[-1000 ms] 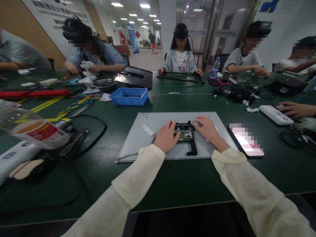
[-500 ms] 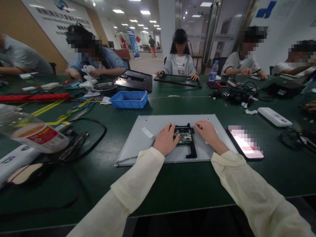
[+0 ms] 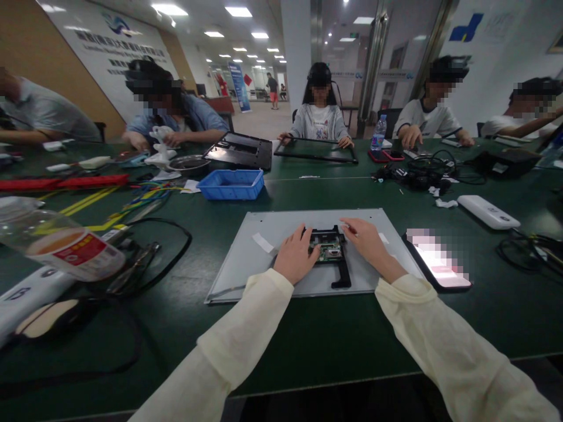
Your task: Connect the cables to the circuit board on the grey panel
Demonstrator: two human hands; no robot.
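A black plastic frame [image 3: 342,272] with a green circuit board [image 3: 329,252] inside it lies on a grey-white flat panel [image 3: 272,221]. My left hand [image 3: 295,255] grips the frame's left side, its thumb beside the board and its fingers reaching toward the upper edge; it hides that side. At the frame's upper right corner is my right hand [image 3: 368,245], fingers stretched forward and slightly apart, with nothing visible in them. Whether those fingertips touch the frame I cannot tell. A white strip [image 3: 264,244] lies on the panel left of my left hand.
A lit phone [image 3: 440,261] lies right of the panel, with a white device [image 3: 488,211] beyond. Behind the panel stands a blue tray [image 3: 231,184]. A bottle [image 3: 74,246], cables [image 3: 171,258] and a mouse [image 3: 48,319] are leftward. Across the table, a person holds a black rectangular frame [image 3: 316,158].
My right hand has shifted slightly left at the frame's corner, and its fingers have straightened. My left hand stays on the frame. The whole view has tilted up a little.
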